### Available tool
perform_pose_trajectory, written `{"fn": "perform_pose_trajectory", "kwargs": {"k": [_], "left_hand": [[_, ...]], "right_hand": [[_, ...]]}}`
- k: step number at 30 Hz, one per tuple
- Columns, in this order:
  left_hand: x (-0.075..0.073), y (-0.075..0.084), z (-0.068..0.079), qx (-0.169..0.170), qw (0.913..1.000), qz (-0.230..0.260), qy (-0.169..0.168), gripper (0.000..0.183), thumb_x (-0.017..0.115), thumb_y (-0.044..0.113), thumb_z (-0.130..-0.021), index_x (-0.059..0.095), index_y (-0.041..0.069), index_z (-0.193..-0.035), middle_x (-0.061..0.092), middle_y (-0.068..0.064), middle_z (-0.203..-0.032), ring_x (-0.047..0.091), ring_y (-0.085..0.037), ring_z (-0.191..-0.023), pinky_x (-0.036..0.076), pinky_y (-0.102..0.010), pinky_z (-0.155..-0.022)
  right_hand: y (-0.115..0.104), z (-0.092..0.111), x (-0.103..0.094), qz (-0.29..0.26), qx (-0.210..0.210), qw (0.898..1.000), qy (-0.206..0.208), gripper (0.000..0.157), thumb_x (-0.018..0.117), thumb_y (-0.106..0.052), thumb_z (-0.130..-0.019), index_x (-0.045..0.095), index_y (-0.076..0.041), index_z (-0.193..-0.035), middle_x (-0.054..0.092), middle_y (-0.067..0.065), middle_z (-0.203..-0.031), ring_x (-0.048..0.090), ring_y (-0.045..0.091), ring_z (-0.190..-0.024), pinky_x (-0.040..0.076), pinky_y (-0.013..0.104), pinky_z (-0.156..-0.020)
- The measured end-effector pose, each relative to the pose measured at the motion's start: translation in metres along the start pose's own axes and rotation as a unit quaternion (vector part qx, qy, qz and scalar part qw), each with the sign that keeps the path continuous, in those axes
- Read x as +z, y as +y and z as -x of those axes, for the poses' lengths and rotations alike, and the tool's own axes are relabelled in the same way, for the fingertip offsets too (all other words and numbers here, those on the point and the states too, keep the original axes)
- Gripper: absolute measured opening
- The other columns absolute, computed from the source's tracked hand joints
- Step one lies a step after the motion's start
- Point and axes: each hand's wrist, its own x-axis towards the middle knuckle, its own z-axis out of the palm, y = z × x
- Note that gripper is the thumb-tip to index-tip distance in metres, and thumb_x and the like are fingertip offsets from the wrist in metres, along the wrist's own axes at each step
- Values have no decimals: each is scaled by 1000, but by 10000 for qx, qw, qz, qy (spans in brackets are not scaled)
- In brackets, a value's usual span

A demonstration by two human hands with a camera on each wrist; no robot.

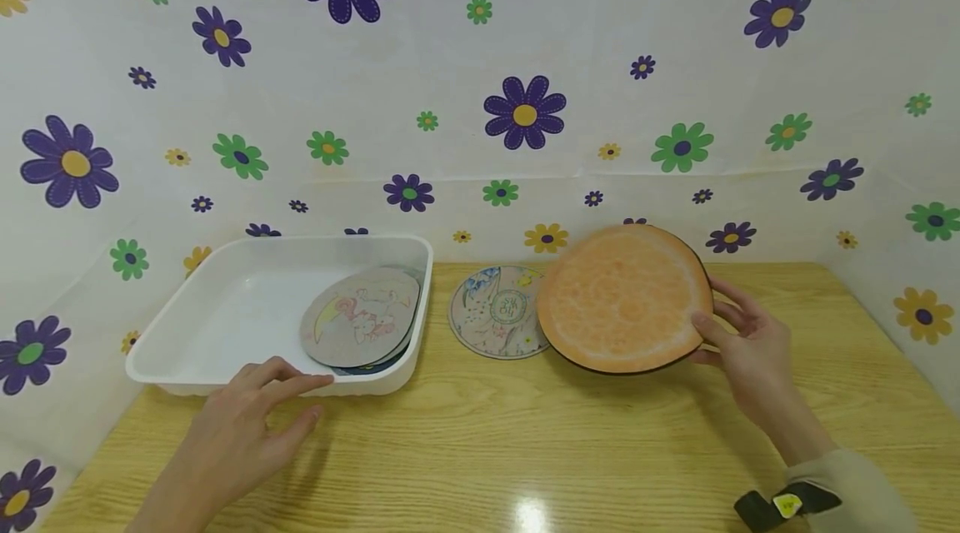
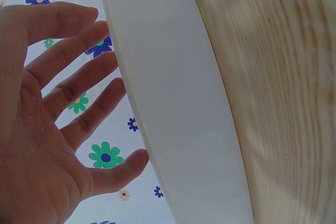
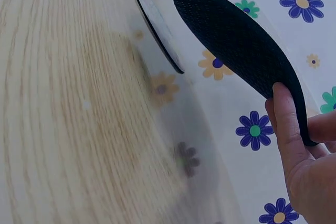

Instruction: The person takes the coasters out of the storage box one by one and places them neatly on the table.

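My right hand [image 1: 750,341] pinches the right edge of a round mouse pad [image 1: 622,300] printed like an orange slice, thumb on the printed face. The pad is lifted and tilted above the table; its black textured underside shows in the right wrist view. Partly behind it, another round pad [image 1: 480,325] with a floral drawing lies on the table. At the front rim of a white plastic tray [image 1: 187,296], my left hand [image 1: 240,425] rests with fingers loosely extended, fingertips right at the rim. Stacked inside the tray's right end are several round pads [image 1: 360,316], the top one with a cartoon drawing.
The tray stands on the left of a light wood-grain table [image 1: 480,450]. A white cloth [image 1: 465,58] with purple, green and yellow flowers hangs behind the table and along both sides.
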Motion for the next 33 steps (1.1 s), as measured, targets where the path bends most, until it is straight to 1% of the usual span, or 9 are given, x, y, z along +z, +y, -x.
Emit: {"fn": "perform_pose_trajectory", "kwargs": {"k": [4, 9, 18, 23, 28, 33], "left_hand": [[0, 0, 0, 61, 10000, -6, 58, 32, 86, 16, -74, 81, 26, -104, 65, 12, -88, 54, -10, -79, 43, -24, -60], [0, 0, 0, 35, 10000, -19, 38, 32, 85, 16, -74, 81, 25, -104, 65, 12, -88, 53, -9, -79, 42, -23, -60], [-1, 0, 0, -69, 9999, -46, -103, 31, 85, 17, -76, 81, 26, -105, 65, 12, -89, 55, -10, -81, 44, -24, -62], [-1, -1, 0, -51, 10000, -16, -85, 31, 84, 17, -76, 81, 26, -105, 65, 12, -89, 55, -10, -82, 43, -24, -62], [0, -1, 0, 18, 10000, -32, -26, 31, 84, 16, -76, 81, 25, -105, 65, 12, -89, 55, -10, -81, 43, -24, -61], [-1, 0, 1, -85, 9998, -20, -151, 30, 84, 17, -77, 81, 26, -106, 65, 12, -90, 54, -10, -82, 43, -24, -62]], "right_hand": [[1, 1, -6, 24, -77, 10000, 37, 52, 72, -4, -93, 58, -20, -141, 73, -13, -101, 73, 5, -77, 59, 26, -56], [2, 0, -11, 7, -103, 9999, 38, 50, 71, -4, -94, 58, -20, -140, 73, -12, -101, 72, 4, -77, 59, 26, -56], [3, 1, -25, 108, 118, 9996, 247, 57, 70, -4, -94, 52, -19, -146, 70, -13, -102, 69, 4, -79, 59, 27, -57], [3, 2, -35, 86, 121, 9993, 350, 55, 69, -3, -95, 54, -22, -144, 70, -14, -101, 70, 3, -79, 59, 26, -57], [1, 4, -45, -114, 48, 9992, 390, 53, 69, 0, -94, 56, -23, -141, 72, -13, -101, 71, 5, -79, 60, 28, -57], [-1, 6, -54, -352, 4, 9986, 398, 54, 69, 2, -93, 58, -22, -139, 73, -11, -100, 72, 7, -77, 60, 28, -57]]}}
